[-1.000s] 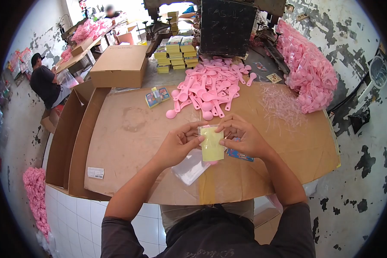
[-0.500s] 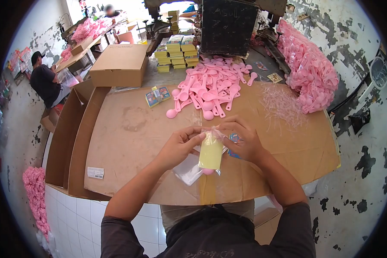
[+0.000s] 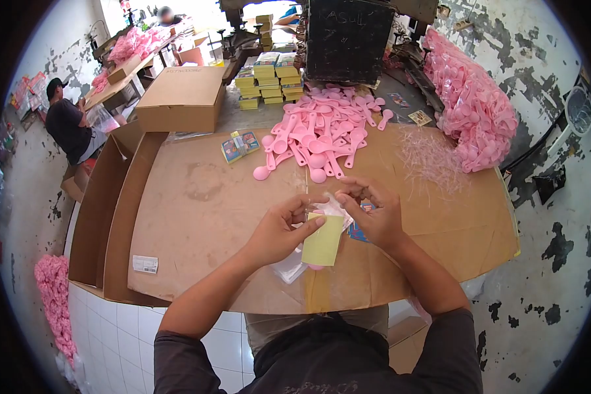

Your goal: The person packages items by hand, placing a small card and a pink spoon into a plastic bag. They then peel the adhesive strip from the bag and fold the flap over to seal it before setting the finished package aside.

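Note:
My left hand is closed, its thumb pressing on the top edge of a pale yellow card. Crumpled clear plastic bag film shows above the card, between my two hands. My right hand pinches at this film, its fingers bent. Below the card peeks the end of a pink scoop. Flat clear plastic bags lie under and left of the card. Blue printed cards lie beneath my right hand, partly hidden by it.
Ahead is a heap of pink scoops, with a banded card bundle to its left. Card stacks and a closed carton stand behind. Shredded pink strips and bagged scoops are at right. A person sits far left.
The yellow card has moved slightly down and tilted, and more crumpled film shows above it. My left thumb has shifted onto the card's top edge; my right hand has stayed close by.

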The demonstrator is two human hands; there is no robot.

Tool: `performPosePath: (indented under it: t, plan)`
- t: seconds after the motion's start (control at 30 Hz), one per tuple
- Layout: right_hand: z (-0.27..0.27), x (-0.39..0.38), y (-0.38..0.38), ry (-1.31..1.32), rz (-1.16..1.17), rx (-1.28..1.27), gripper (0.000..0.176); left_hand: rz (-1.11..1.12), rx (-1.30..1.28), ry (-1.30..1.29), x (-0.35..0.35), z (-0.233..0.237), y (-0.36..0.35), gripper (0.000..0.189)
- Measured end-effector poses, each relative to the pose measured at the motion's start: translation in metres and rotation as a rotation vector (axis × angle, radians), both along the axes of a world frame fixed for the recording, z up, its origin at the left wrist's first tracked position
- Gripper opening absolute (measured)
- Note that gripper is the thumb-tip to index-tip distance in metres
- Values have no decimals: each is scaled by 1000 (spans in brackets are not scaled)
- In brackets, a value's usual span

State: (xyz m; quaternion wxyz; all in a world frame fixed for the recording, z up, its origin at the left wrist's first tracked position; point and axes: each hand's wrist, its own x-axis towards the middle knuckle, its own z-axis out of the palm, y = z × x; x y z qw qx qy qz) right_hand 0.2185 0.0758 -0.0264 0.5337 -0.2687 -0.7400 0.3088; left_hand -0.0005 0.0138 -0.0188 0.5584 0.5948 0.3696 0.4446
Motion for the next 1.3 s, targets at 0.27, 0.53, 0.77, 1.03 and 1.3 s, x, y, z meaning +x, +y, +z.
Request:
performPosePath:
  t: [0.27,0.53,0.77,1.03,1.3]
  plan:
    - [0,1,-2,-82,-133,124,22,18,52,30,4,1,-4,46]
    - [10,-3,-5,-198,-242,263,10,27,58,160,4,2,-7,46]
    - [7,-5,-6,-28,-114,-81,3,58,-25,45,10,4,-9,34]
    - [2,-4,-6,233,136,-406,6,253,95,139,12,-2,-8,30]
    - [7,-5,-5,316,347,-526,24,268,-14,-12,7,-7,-2,32]
